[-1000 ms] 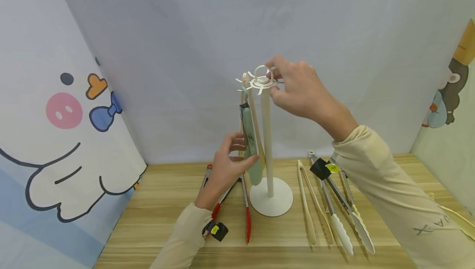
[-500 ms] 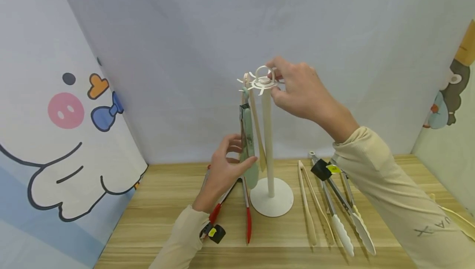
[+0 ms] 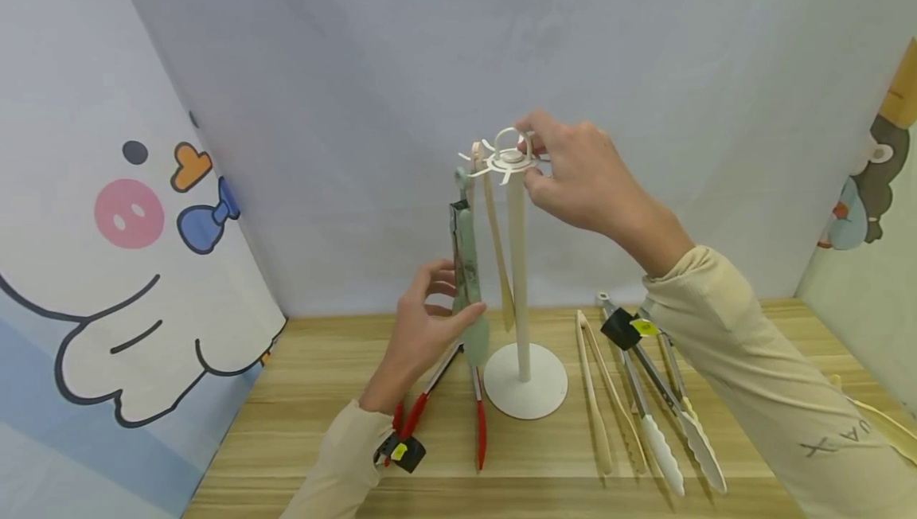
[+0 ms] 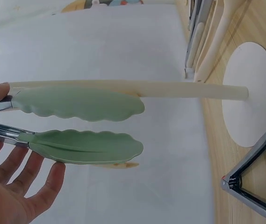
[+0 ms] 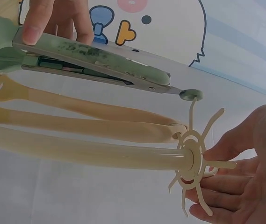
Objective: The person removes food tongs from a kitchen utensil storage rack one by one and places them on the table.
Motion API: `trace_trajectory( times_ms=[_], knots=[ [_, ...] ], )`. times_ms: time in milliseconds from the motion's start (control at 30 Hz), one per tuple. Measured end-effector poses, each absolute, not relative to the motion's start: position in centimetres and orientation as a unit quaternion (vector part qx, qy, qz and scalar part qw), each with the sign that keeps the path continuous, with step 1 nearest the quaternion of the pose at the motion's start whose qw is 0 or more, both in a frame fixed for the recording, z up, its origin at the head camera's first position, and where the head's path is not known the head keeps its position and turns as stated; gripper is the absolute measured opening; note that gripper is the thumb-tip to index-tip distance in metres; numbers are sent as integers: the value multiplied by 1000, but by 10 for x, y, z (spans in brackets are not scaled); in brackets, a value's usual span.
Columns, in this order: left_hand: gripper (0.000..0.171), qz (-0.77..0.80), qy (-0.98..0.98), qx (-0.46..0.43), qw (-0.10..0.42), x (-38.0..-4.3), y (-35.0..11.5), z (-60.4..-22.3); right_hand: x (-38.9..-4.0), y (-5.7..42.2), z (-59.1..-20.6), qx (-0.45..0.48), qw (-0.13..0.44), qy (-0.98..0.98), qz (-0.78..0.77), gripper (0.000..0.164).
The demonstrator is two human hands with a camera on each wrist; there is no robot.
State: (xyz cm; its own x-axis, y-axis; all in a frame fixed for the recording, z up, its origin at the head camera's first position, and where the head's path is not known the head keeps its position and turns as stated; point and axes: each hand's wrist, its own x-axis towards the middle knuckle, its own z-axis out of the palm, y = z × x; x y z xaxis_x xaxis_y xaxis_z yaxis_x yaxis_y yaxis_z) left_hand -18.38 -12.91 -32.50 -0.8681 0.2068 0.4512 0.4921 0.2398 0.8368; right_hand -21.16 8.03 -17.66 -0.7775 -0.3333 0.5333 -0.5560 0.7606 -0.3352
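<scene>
My left hand [image 3: 427, 316] grips a pair of green tongs [image 3: 469, 256] low on its body, thumb on one side and fingers on the other. The tongs hang upright, and their scalloped green heads [image 4: 86, 147] stand slightly apart in the left wrist view. In the right wrist view, their small green end loop [image 5: 191, 94] is right at the tip of one hook of the white stand [image 3: 519, 280]. My right hand [image 3: 583, 169] pinches the stand's top by its loop handle. On a neighbouring hook hang wooden tongs [image 5: 100, 126], partly behind the green ones.
Tongs with red tips [image 3: 481, 431] lie spread left of the stand's round base [image 3: 526, 399]. To the right lie wooden tongs [image 3: 595, 399] and white-tipped metal tongs [image 3: 662, 455]. A yellowish utensil [image 3: 888, 427] is at the far right, partly behind the sleeve.
My left hand and the green tongs have shifted a little left, away from the stand's pole, and their loop now sits by the hook's tip. The right hand has stayed on the top.
</scene>
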Motion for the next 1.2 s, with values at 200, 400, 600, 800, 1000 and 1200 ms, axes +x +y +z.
trace_trajectory(
  times_ms=[200, 400, 600, 800, 1000, 1200],
  knots=[
    [52, -567, -784, -218, 127, -181, -136, -325, -211, 81, -177, 245, 236, -908, 244, 38],
    [55, -563, -787, -210, 138, -194, -146, -346, -211, 81, -177, 246, 239, -908, 239, 39],
    [53, -555, -789, -216, 153, -200, -155, -356, -211, 80, -177, 244, 240, -909, 238, 39],
    [51, -531, -807, -204, 161, -195, -161, -355, -211, 79, -178, 244, 244, -908, 238, 40],
    [50, -532, -806, -197, 167, -192, -167, -357, -212, 79, -179, 243, 250, -908, 234, 40],
    [49, -526, -810, -192, 176, -192, -173, -357, -212, 79, -179, 243, 248, -908, 234, 40]
  ],
)
